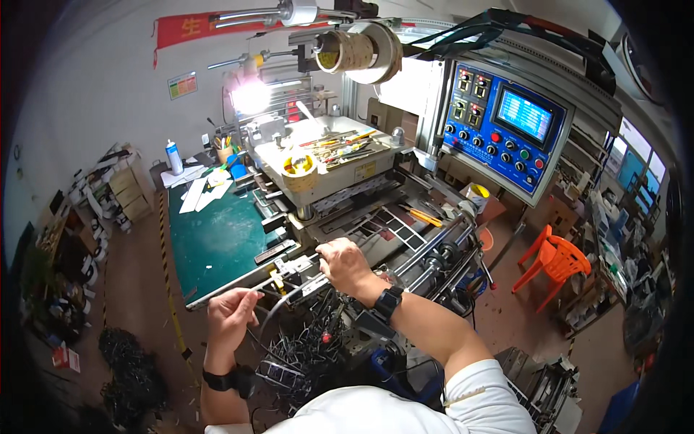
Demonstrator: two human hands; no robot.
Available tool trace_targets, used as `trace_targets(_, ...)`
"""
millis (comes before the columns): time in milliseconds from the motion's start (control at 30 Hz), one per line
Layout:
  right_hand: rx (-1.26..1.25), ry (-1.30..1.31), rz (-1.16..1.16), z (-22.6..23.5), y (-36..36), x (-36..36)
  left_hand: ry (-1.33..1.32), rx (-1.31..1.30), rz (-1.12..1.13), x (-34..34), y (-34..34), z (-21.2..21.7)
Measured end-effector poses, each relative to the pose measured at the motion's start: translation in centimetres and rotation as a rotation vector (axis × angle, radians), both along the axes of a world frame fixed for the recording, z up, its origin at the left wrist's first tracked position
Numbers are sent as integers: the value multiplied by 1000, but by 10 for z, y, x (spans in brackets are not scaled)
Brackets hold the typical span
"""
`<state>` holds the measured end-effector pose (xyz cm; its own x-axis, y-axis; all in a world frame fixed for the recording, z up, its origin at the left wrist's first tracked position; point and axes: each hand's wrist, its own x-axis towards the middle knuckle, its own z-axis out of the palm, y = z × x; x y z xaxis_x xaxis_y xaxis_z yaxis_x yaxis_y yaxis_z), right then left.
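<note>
Machine [336, 186] stands beyond the grip, green table [217, 239] leftward, dark scraps [309, 354] below. Left hand [230, 312] bunches its fingertips, right hand [347, 264] curls by metal fittings [290, 269] between them; whether either pinches anything, one cannot tell. Farther off, a cup [226, 154] holds pens.

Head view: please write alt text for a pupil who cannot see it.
A person's bare left hand and right hand work at the near edge of a machine. A green surface lies to the left; a blue control panel with a lit screen and an orange chair are to the right.
</note>
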<state>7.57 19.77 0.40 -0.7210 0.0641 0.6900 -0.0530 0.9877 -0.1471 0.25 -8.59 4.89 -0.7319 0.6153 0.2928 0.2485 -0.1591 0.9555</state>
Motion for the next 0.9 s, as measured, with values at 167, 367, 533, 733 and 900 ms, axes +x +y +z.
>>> trace_targets(167,112,-152,-37,-3,-2,-4,-58,-141,102,-4,-32,-42)
trace_targets(367,204,-88,196,21,-20,-2,-155,-213,209,-12,-80,-114)
trace_targets(533,161,-136,255,30,-24,4,-353,-201,258,-7,-108,-183)
trace_targets(733,99,-185,263,41,-40,8,-162,-225,635,1,-119,-207)
trace_targets(900,170,-164,333,49,-65,14,-84,-18,477,14,-86,-123)
